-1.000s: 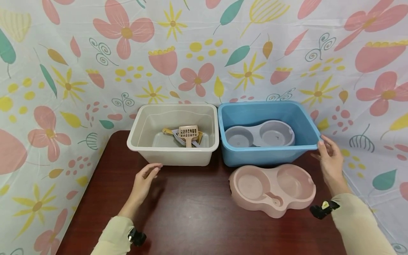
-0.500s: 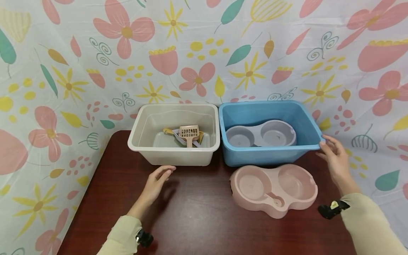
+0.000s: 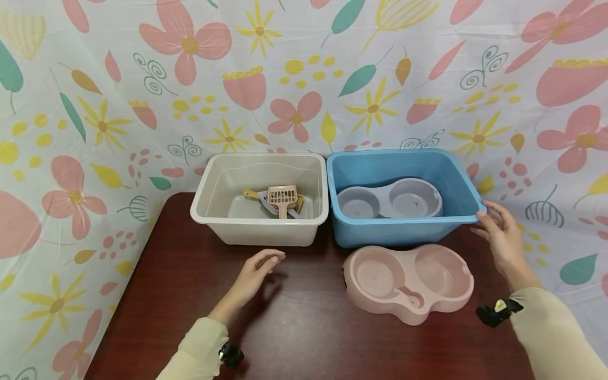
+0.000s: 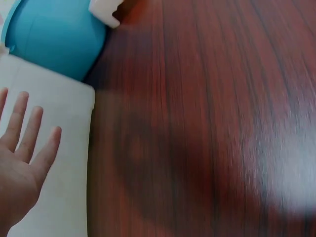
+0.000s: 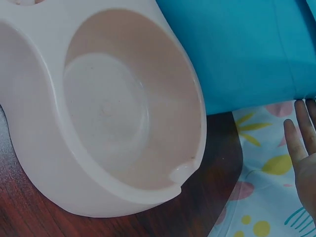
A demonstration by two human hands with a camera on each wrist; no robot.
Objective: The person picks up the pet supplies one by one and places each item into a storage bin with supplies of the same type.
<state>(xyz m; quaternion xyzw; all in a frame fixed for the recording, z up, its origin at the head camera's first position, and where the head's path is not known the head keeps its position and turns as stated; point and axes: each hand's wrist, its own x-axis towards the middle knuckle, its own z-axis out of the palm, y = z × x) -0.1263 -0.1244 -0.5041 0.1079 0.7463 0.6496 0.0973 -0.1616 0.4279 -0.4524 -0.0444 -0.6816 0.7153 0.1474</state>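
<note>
My left hand [image 3: 254, 272] hangs over the table just in front of the beige plastic bin [image 3: 258, 234], its fingers loosely bent with nothing in them. In the left wrist view its fingers [image 4: 30, 133] are spread against the bin's pale wall. My right hand [image 3: 505, 240] touches the right front corner of the blue bin [image 3: 404, 231], thumb and fingertips right at the rim. A grey double pet bowl [image 3: 383, 203] sits inside the blue bin. In front of that bin lies a pink double pet bowl [image 3: 410, 264], with a small spoon-shaped hollow between its two basins.
Inside the beige bin lie a tan slotted litter scoop [image 3: 282, 198] and other tools, one with a yellow handle [image 3: 250, 193]. Both bins stand side by side on the dark red-brown table [image 3: 304, 338], against a floral cloth backdrop [image 3: 294, 63].
My left hand has moved right along the front of the beige bin. My right hand has stayed at the blue bin's corner. The bowls and bins keep their places.
</note>
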